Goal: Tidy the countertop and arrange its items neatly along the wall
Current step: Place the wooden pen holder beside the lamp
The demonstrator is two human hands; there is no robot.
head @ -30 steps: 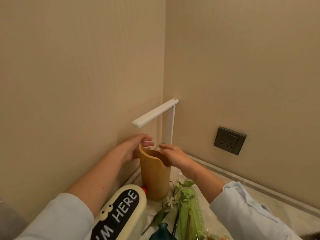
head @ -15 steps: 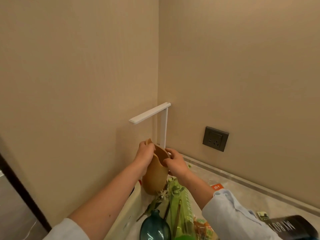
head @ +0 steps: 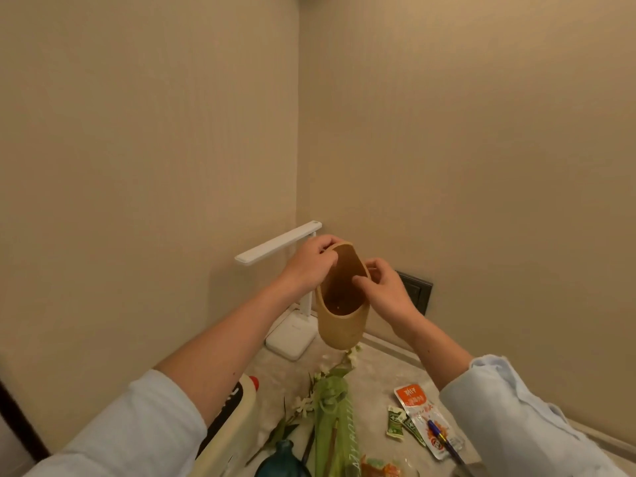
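A tan bamboo cup (head: 340, 325) hangs in the air above the countertop (head: 375, 376), tilted so its mouth faces me and its dark inside shows. My left hand (head: 306, 266) grips the rim on its left side. My right hand (head: 385, 287) grips the rim on the right, thumb inside. Below the cup lie artificial white flowers with green stems (head: 330, 390) in a green wrapper. A white desk lamp (head: 285, 249) stands in the corner behind the cup, its square base (head: 292, 335) on the counter.
A cream cushion with black lettering (head: 234, 418) lies at the left. A teal vase (head: 282, 459) stands at the bottom. Orange and green snack packets (head: 420, 411) and a blue pen (head: 444, 438) lie at the right. A dark wall socket (head: 418, 294) sits behind my right hand.
The bamboo cup stood upright on the counter a second ago; both hands have lifted it clear and tipped its mouth toward me. The view has widened to the right.
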